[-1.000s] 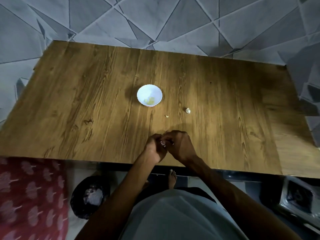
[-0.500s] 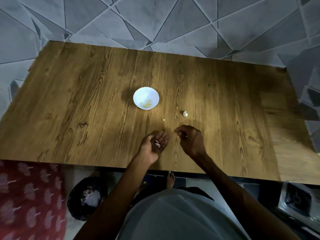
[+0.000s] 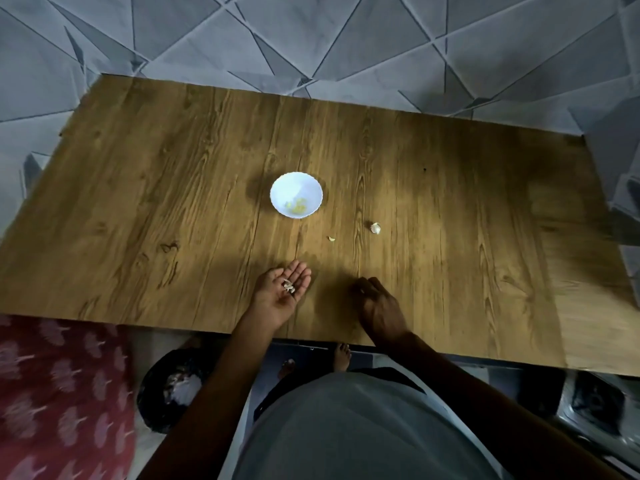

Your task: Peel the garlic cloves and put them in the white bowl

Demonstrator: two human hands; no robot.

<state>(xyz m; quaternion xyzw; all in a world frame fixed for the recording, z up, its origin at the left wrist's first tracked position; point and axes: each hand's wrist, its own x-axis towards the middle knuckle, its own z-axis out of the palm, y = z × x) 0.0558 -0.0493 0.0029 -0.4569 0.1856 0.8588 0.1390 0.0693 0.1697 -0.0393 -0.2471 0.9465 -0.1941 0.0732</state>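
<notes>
Two hands: the left hand (image 3: 282, 296) and right hand (image 3: 379, 306) are over the near edge of the desk (image 3: 138, 202), apart from each other.
Left hand: palm up, fingers relaxed and nearly straight, with a few scraps of papery garlic skin (image 3: 288, 286) lying loose in the palm.
Right hand: knuckles up, fingers curled in toward the thumb. It is in shadow, so I cannot tell whether it pinches a clove or nothing.
White bowl (image 3: 296, 181): mid-desk, well beyond both hands, with a few yellowish peeled cloves (image 3: 298, 204) at the bottom.
Unpeeled clove (image 3: 375, 227): on the desk to the right of the bowl, apart from it and untouched.
Small fragment (image 3: 331, 238): on the desk between bowl and hands; too small to tell whether it is skin or a clove piece.
Bin (image 3: 173, 389): dark, below the desk's near edge on the left side.
Step in hand: probably the gap between cloves, with the skin off and the waste gathered.
Next move: likely tip the skins into the bin without scattering them, drop any peeled clove into the bowl, then reach forward and right for the unpeeled clove.
</notes>
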